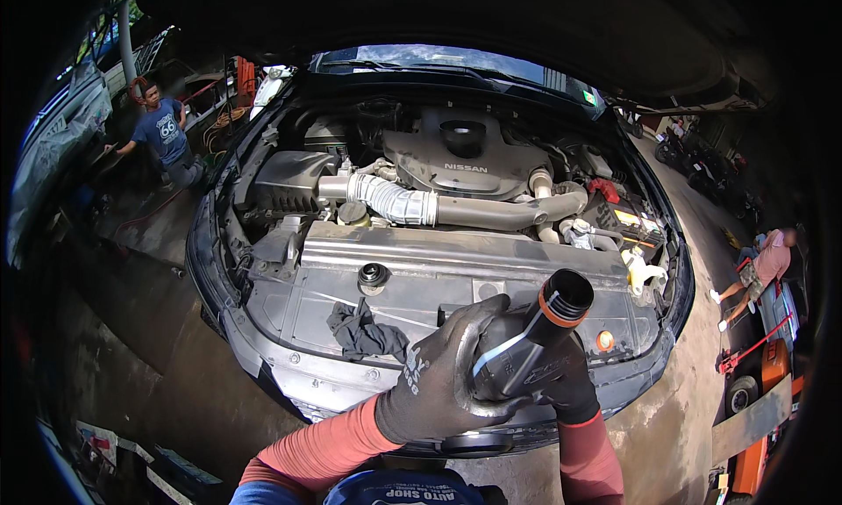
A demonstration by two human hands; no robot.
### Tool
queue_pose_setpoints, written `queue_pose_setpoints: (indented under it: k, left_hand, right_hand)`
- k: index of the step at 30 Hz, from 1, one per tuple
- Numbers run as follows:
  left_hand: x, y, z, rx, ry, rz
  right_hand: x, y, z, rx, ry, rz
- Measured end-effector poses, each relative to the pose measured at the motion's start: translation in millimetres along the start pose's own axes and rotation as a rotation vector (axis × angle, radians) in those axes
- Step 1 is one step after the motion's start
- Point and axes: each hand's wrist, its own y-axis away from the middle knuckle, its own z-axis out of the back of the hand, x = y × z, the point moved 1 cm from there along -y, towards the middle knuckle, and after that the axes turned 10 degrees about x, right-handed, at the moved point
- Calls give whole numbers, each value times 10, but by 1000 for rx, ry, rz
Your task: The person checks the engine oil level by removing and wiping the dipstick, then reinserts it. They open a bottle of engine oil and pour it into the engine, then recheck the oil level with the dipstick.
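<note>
Both my hands wear dark grey work gloves and hold a black plastic bottle (510,363), the kind motor oil comes in. Its mouth is uncapped, tilted up and away from me, with an orange ring round the neck. My left hand (443,373) wraps its left side; my right hand (572,384) grips the right side, its fingers partly hidden. On the car's front panel, right of the bottle, lies a small orange cap (604,340). A larger black cap (373,275) rests on the panel to the left. Nearer me is a crumpled dark rag (367,329).
Beyond the panel lies the engine bay, with an engine cover (456,154), a ribbed intake hose (393,198) and a battery (633,224). The raised hood (491,14) hangs overhead. One person (164,132) is at the left, another (767,264) at the right near a red floor jack (745,351).
</note>
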Motion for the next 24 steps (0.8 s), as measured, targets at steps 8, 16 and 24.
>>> queue_pose_setpoints:
  k: [8,16,24]
  left_hand:
    - [539,8,695,140,-140,-30]
    - [1801,-416,1563,156,-424,211]
    - [3410,-1911,1315,132,-498,304]
  right_hand:
    - [-77,-192,16,-287,101,-27]
    - [84,-1009,641,-507,250,59]
    - [59,-2118,1468,-446,379,177]
